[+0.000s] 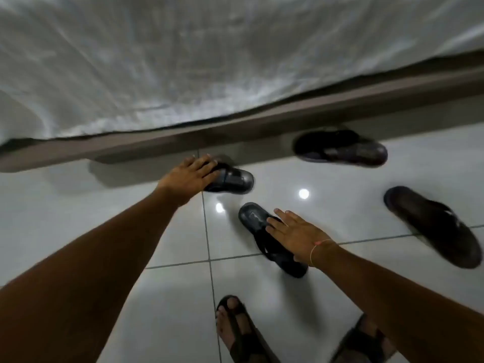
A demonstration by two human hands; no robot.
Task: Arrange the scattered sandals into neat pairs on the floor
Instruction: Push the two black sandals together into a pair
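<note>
Several dark sandals lie scattered on the white tiled floor. My left hand rests on the heel end of a black sandal close to the bed base, fingers curled over it. My right hand lies flat, fingers spread, on the straps of a second black sandal that points up and left. A brown sandal sits at the foot of the bed base on the right. Another brown sandal lies diagonally at the far right.
A bed with a white sheet and a brown wooden base rail runs across the top of the view. My own feet, in brown sandals, stand at the bottom. Bare glossy tiles spread to the left.
</note>
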